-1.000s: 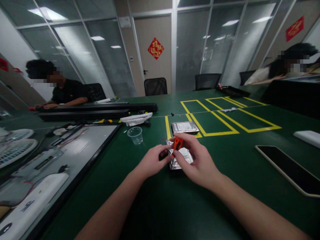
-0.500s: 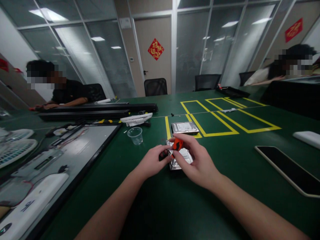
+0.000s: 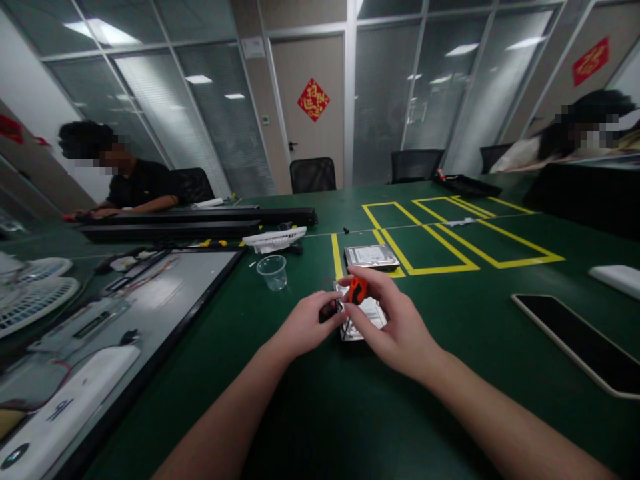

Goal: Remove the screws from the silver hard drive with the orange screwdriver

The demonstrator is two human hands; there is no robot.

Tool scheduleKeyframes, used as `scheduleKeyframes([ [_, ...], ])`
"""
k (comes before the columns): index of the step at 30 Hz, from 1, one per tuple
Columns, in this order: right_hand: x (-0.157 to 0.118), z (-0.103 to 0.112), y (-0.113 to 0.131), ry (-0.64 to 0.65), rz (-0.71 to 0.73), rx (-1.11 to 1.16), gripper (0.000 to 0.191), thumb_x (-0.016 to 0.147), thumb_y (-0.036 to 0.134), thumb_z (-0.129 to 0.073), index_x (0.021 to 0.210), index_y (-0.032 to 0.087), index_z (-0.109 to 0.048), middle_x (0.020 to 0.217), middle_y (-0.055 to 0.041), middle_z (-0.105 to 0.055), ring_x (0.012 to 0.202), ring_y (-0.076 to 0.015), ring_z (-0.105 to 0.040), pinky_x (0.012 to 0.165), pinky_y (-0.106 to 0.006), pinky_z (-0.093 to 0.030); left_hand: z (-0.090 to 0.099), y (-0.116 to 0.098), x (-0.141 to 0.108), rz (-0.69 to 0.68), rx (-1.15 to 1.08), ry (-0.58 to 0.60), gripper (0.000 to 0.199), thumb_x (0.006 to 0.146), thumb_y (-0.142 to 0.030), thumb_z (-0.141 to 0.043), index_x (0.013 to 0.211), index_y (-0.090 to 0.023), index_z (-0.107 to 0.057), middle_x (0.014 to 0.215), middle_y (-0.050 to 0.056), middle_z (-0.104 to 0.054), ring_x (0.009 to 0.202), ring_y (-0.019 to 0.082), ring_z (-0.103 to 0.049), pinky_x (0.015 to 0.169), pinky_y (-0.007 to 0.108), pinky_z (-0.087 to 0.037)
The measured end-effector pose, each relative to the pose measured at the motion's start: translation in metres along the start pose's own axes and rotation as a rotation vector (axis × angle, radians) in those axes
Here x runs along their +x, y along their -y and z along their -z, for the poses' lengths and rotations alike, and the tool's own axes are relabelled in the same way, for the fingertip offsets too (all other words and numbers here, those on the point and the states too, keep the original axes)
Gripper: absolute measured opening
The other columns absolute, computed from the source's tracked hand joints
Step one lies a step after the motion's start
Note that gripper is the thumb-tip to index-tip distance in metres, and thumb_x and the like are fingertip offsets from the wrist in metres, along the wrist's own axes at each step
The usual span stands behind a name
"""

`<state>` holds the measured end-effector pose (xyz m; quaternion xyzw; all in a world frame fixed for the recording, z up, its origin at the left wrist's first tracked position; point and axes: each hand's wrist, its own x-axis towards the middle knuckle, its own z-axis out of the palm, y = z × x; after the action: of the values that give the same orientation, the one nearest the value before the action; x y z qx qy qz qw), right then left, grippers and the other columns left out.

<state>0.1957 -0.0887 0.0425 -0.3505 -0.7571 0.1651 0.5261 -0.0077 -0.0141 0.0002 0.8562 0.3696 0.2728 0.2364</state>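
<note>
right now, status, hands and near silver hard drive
Right hand pinching orange-and-black tool handle. Left hand close beside it. Rectangular silver hard drive beneath, partly covered by hands.

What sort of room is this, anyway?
Probably an office or meeting room used for electronics work: glass partitions, a large green table marked with yellow tape, and a hard drive under the right hand.
</note>
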Motion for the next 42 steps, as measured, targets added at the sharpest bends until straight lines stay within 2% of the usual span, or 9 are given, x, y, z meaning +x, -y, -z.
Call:
scheduleKeyframes([
  [5, 0.003, -0.0001, -0.0041, -0.032, 0.026, -0.076, 0.049, 0.101, 0.024, -0.068, 0.148, 0.034, -0.053, 0.128, -0.0072, -0.07, 0.112, -0.0241, -0.071, 0.1, -0.044, -0.06, 0.0005, -0.0004, -0.0001, -0.004, -0.003, -0.007, 0.024, 0.102, -0.036, -0.068, 0.119, -0.02, -0.074, 0.103, 0.006, -0.072, 0.09, 0.022, -0.065, 0.081, 0.034, -0.05],
  [11, 0.0004, -0.0033, -0.0066, -0.031, -0.029, 0.018, 0.056, 0.102, 0.02, -0.064, 0.152, 0.033, -0.044, 0.135, -0.009, -0.068, 0.117, -0.0249, -0.071, 0.104, -0.047, -0.059, -0.0005, -0.0003, 0.0, -0.006, -0.011, -0.002, 0.024, 0.101, -0.035, -0.069, 0.119, -0.019, -0.073, 0.103, 0.006, -0.072, 0.09, 0.022, -0.065, 0.08, 0.033, -0.049],
  [15, -0.0008, -0.0039, -0.0049, -0.045, -0.019, 0.034, 0.052, 0.101, 0.019, -0.063, 0.149, 0.031, -0.046, 0.135, -0.0101, -0.067, 0.117, -0.0254, -0.07, 0.103, -0.047, -0.059, -0.0009, 0.0001, 0.0001, -0.007, -0.004, -0.006, 0.025, 0.101, -0.036, -0.069, 0.119, -0.019, -0.073, 0.103, 0.005, -0.072, 0.091, 0.022, -0.065, 0.082, 0.034, -0.05],
  [22, 0.0037, -0.0037, -0.0068, -0.062, -0.055, 0.012, 0.056, 0.099, 0.023, -0.069, 0.15, 0.033, -0.049, 0.123, -0.0063, -0.068, 0.103, -0.0219, -0.07, 0.094, -0.041, -0.06, -0.0003, 0.0, 0.0007, 0.001, -0.012, -0.004, 0.026, 0.1, -0.033, -0.07, 0.122, -0.02, -0.073, 0.109, 0.006, -0.073, 0.093, 0.022, -0.067, 0.085, 0.034, -0.051],
  [25, 0.004, -0.0042, -0.0082, -0.064, -0.041, 0.002, 0.056, 0.097, 0.024, -0.073, 0.149, 0.034, -0.052, 0.125, -0.0062, -0.069, 0.105, -0.023, -0.071, 0.096, -0.043, -0.06, -0.0007, 0.0, 0.0002, 0.003, -0.016, -0.01, 0.024, 0.1, -0.033, -0.07, 0.12, -0.02, -0.073, 0.11, 0.006, -0.073, 0.094, 0.023, -0.067, 0.086, 0.035, -0.051],
  [28, 0.0029, -0.004, -0.0056, -0.026, -0.02, -0.003, 0.052, 0.1, 0.024, -0.069, 0.148, 0.036, -0.055, 0.13, -0.0072, -0.068, 0.11, -0.0241, -0.07, 0.097, -0.044, -0.061, -0.0011, -0.0009, -0.0001, 0.004, -0.019, -0.017, 0.022, 0.1, -0.033, -0.069, 0.117, -0.02, -0.074, 0.105, 0.005, -0.073, 0.091, 0.023, -0.066, 0.083, 0.034, -0.05],
  [34, -0.0004, -0.0038, 0.0001, 0.028, -0.034, 0.044, 0.058, 0.101, 0.02, -0.063, 0.155, 0.034, -0.046, 0.138, -0.0089, -0.067, 0.119, -0.0251, -0.07, 0.105, -0.046, -0.059, 0.0008, -0.0029, 0.0002, 0.027, -0.019, -0.017, 0.015, 0.098, -0.033, -0.07, 0.102, -0.018, -0.072, 0.097, 0.005, -0.072, 0.088, 0.023, -0.065, 0.079, 0.034, -0.049],
  [38, 0.0006, -0.0035, -0.0029, -0.031, 0.032, -0.039, 0.053, 0.098, 0.028, -0.073, 0.146, 0.033, -0.053, 0.129, -0.0081, -0.069, 0.113, -0.025, -0.071, 0.098, -0.044, -0.06, 0.0024, -0.0027, 0.0, -0.011, -0.035, 0.003, 0.018, 0.1, -0.034, -0.068, 0.107, -0.019, -0.073, 0.104, 0.005, -0.072, 0.092, 0.023, -0.066, 0.082, 0.034, -0.05],
  [42, 0.0022, -0.0021, -0.0039, -0.062, 0.041, -0.079, 0.041, 0.101, 0.028, -0.069, 0.141, 0.033, -0.059, 0.119, -0.0072, -0.07, 0.103, -0.0234, -0.07, 0.091, -0.042, -0.061, 0.0017, -0.0021, 0.0, -0.015, -0.014, -0.005, 0.023, 0.101, -0.037, -0.067, 0.114, -0.019, -0.074, 0.101, 0.005, -0.071, 0.089, 0.022, -0.065, 0.08, 0.033, -0.049],
])
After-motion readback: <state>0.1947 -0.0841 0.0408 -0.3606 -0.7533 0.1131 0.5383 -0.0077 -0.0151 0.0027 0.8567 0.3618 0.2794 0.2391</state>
